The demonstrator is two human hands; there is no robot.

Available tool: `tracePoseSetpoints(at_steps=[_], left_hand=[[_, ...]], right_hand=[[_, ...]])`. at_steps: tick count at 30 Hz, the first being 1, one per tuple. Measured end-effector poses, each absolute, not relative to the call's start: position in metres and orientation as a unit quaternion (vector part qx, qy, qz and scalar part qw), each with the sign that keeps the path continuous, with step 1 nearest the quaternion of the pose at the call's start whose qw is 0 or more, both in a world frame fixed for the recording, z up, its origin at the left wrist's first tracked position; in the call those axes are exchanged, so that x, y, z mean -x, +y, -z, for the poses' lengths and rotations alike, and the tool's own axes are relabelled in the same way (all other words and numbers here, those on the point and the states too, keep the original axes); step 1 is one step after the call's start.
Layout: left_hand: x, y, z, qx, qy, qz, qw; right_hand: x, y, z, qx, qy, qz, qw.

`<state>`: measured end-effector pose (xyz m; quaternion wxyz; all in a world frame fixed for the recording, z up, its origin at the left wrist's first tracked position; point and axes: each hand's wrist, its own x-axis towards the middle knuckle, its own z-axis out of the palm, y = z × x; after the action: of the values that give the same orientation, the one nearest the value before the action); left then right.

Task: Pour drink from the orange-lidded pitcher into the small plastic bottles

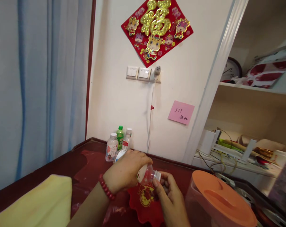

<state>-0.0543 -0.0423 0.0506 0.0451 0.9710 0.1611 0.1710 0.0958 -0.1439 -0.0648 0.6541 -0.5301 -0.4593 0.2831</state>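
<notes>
My left hand (126, 171), with a red bead bracelet on the wrist, is closed around the body of a clear plastic bottle (149, 175). The bottle is tilted, its neck pointing right and slightly down. At that end, my right hand (170, 195) has its thumb and curled fingers at the white cap (157, 176); what lies in the shaded palm, if anything, is unclear. Under both hands is a red scalloped tray (149, 212) with a gold design. Just behind my left hand a white round object (120, 155) with some blue is partly hidden.
Against the wall stand a clear labelled bottle (111, 147), a green bottle (120, 137) and another white-capped bottle (127, 138). A container with an orange lid (223, 197) is at right, a yellow cloth (39, 203) at left. Shelves (256, 88) rise on the right.
</notes>
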Motion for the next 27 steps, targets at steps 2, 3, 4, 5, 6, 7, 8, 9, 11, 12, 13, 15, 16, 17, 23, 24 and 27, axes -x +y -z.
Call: tracePoseSetpoints(at_steps=[2, 3, 4, 5, 6, 7, 8, 9, 11, 12, 13, 15, 16, 17, 23, 24, 27], left_hand=[[0.054, -0.043, -0.051, -0.971, 0.161, -0.170, 0.045], [0.054, -0.043, -0.052, -0.972, 0.162, -0.166, 0.047], [0.054, -0.044, -0.053, -0.972, 0.163, -0.162, 0.048], [0.054, -0.044, -0.054, -0.972, 0.166, -0.157, 0.049], [0.054, -0.045, -0.055, -0.973, 0.168, -0.152, 0.050], [0.055, -0.045, -0.055, -0.973, 0.171, -0.149, 0.049], [0.055, -0.044, -0.055, -0.973, 0.172, -0.145, 0.048], [0.055, -0.043, -0.055, -0.973, 0.172, -0.147, 0.048], [0.056, -0.041, -0.053, -0.972, 0.169, -0.154, 0.047], [0.056, -0.040, -0.052, -0.972, 0.167, -0.160, 0.046], [0.056, -0.038, -0.051, -0.972, 0.165, -0.164, 0.045], [0.056, -0.037, -0.049, -0.971, 0.160, -0.170, 0.043], [0.056, -0.037, -0.049, -0.972, 0.159, -0.170, 0.041], [0.056, -0.037, -0.050, -0.972, 0.159, -0.170, 0.038], [0.054, -0.039, -0.049, -0.973, 0.160, -0.163, 0.030], [0.054, -0.039, -0.048, -0.973, 0.162, -0.164, 0.029], [0.055, -0.037, -0.046, -0.971, 0.165, -0.170, 0.025]], right_hand=[[-0.096, -0.143, 0.066, 0.523, -0.464, -0.289, 0.654], [-0.096, -0.143, 0.066, 0.521, -0.467, -0.288, 0.654], [-0.096, -0.143, 0.066, 0.520, -0.470, -0.283, 0.655], [-0.095, -0.143, 0.066, 0.519, -0.473, -0.276, 0.657], [-0.095, -0.143, 0.066, 0.519, -0.475, -0.268, 0.658], [-0.094, -0.143, 0.066, 0.517, -0.479, -0.260, 0.660], [-0.094, -0.143, 0.066, 0.514, -0.485, -0.250, 0.662], [-0.095, -0.142, 0.067, 0.514, -0.492, -0.237, 0.661], [-0.096, -0.142, 0.069, 0.522, -0.505, -0.199, 0.658], [-0.097, -0.142, 0.070, 0.531, -0.506, -0.178, 0.655], [-0.098, -0.142, 0.070, 0.542, -0.503, -0.166, 0.653], [-0.099, -0.143, 0.067, 0.556, -0.477, -0.167, 0.659], [-0.098, -0.144, 0.064, 0.561, -0.460, -0.179, 0.664], [-0.098, -0.145, 0.061, 0.567, -0.445, -0.195, 0.666], [-0.096, -0.148, 0.057, 0.571, -0.445, -0.246, 0.645], [-0.096, -0.147, 0.059, 0.561, -0.444, -0.240, 0.656], [-0.095, -0.145, 0.064, 0.537, -0.441, -0.227, 0.683]])
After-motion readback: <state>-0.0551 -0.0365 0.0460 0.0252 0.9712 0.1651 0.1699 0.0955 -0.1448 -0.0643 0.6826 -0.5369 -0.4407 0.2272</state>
